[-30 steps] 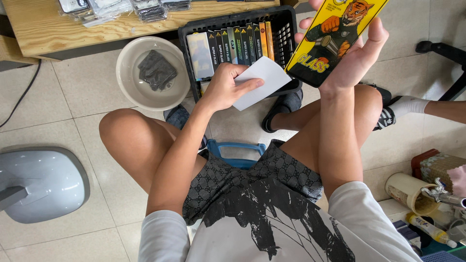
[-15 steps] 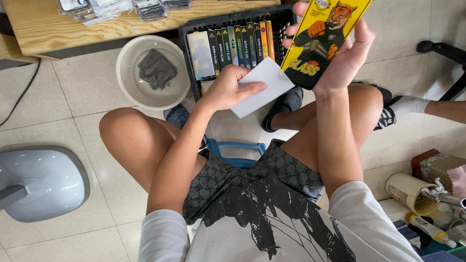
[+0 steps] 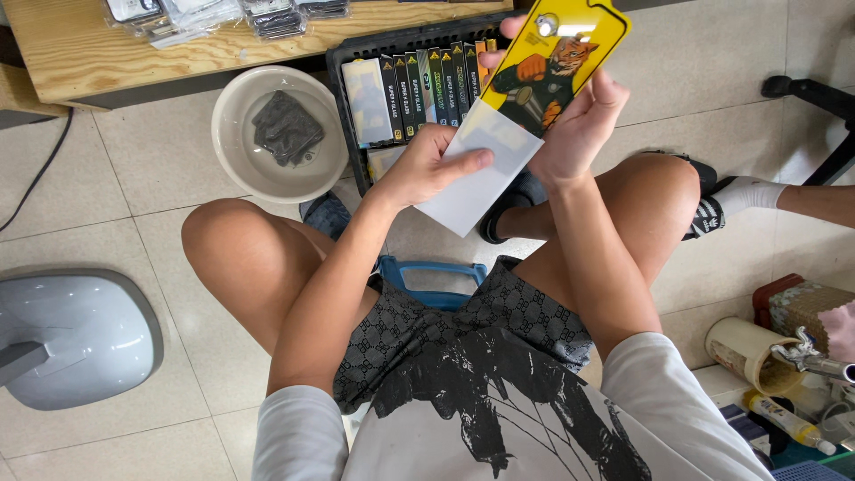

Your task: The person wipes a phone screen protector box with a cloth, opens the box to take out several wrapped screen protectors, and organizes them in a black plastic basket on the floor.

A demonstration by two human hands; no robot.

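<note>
My right hand (image 3: 577,125) holds a flat yellow box (image 3: 557,58) with a cartoon tiger on it, tilted up over my right knee. My left hand (image 3: 427,165) grips a white rectangular sleeve (image 3: 476,169) by its left edge, thumb on top. The sleeve's upper end meets the lower open end of the yellow box. Both are held above the floor in front of a black crate (image 3: 352,62) filled with several similar upright boxes.
A white bowl (image 3: 233,134) holding water and a dark cloth sits left of the crate. A wooden bench (image 3: 80,44) with bagged items runs along the top. A grey rounded fan base (image 3: 76,334) lies at left. Another person's socked foot (image 3: 739,200) is at right, clutter at lower right.
The yellow box has come down and left toward the white sleeve. My left hand has brought the sleeve up until its end meets the box's lower end.
</note>
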